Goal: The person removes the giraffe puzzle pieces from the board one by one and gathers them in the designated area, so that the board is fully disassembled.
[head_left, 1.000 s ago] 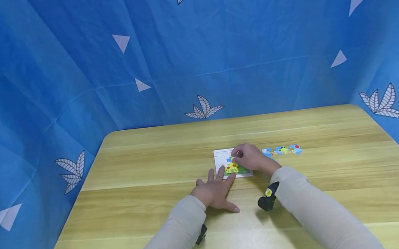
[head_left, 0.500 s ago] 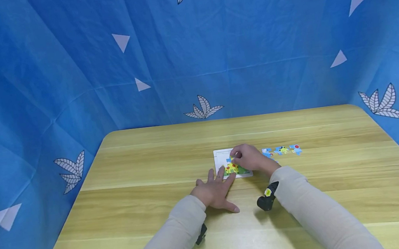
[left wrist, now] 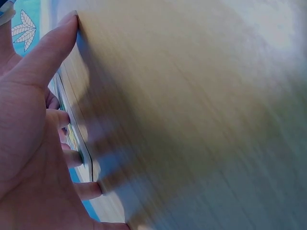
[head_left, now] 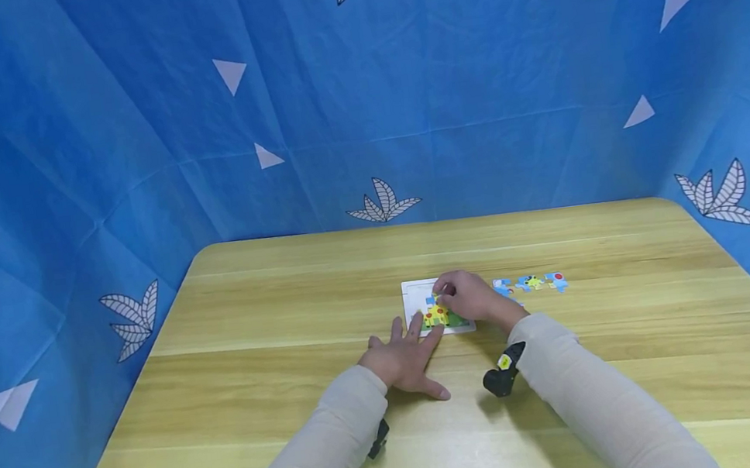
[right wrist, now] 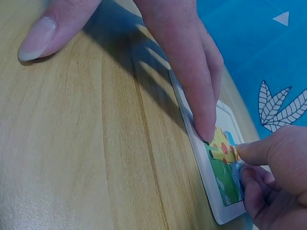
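Puzzle frame: white frame (head_left: 413, 287), flat on tabletop (head_left: 284, 409), approx. mid, slightly R of ctr; rim pale all round in R wrist view.
Picture in frame: yellow giraffe w/ red spots (head_left: 435, 315), on green, some blue; fills near part, white base showing at far L.
L hand: left hand (head_left: 401, 362), palm down, fingers spread, thumb out to near R; at near-L corner of frame. Per R wrist view, fingers reach over near rim, a tip at picture's near edge.
R hand: right hand (head_left: 470, 296), over R side of frame, fingers curled, thumb tip at giraffe's body in R wrist view. Can't tell if a piece is pinched betw. thumb & index.
Loose pcs: row of jigsaw pieces on tabletop, R of frame, just past R hand: blue w/ white & red (head_left: 501, 285), yellow-and-blue one (head_left: 531, 282), blue w/ red spot (head_left: 556, 279) furthest R. More blue nr the hand, partly hidden.
Sleeves: pale, long sleeves (head_left: 329, 435) on both arms; black device (head_left: 503, 378) at R wrist, another at L.
Backdrop: blue cloth (head_left: 327, 76) w/ white leaves & triangles, behind far edge & both sides.
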### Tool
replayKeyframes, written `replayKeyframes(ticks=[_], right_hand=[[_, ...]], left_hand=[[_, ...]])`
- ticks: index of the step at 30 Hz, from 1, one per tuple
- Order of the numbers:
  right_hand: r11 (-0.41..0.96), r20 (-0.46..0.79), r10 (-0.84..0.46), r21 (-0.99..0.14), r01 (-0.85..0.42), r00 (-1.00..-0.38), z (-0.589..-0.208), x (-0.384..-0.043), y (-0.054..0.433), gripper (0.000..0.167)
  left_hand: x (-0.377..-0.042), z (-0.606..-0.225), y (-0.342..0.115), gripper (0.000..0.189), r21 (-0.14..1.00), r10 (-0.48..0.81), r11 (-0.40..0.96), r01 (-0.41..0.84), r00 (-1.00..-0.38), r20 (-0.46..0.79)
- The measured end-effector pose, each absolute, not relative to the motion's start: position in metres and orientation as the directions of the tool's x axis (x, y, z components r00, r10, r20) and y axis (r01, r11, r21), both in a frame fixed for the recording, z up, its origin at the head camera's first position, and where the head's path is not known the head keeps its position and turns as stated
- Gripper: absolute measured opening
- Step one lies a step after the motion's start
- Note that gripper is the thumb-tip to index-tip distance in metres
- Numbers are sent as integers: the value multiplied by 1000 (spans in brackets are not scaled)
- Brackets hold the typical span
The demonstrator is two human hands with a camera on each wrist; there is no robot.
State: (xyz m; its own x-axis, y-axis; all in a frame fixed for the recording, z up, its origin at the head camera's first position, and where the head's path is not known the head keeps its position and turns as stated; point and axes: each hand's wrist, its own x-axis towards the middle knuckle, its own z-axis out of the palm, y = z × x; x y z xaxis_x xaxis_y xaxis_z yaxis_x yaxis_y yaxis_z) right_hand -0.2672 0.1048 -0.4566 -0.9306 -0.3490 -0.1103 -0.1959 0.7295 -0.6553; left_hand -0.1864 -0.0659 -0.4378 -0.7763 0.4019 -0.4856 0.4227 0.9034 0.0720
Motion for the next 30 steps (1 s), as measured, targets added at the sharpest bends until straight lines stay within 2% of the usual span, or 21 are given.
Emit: replayKeyframes(ticks=[17,30], right_hand=[[694,-64,-362,-685,-223,-930,-460,-265,107,19],[648,-10,-320,-732,-211,-947,-462,-259,104,17]], left_hand=[[-187,-436,-66,102,75,407,901,428,-770,-491],[-187,-434,-67,102,89,403,903,420,-758,-512]])
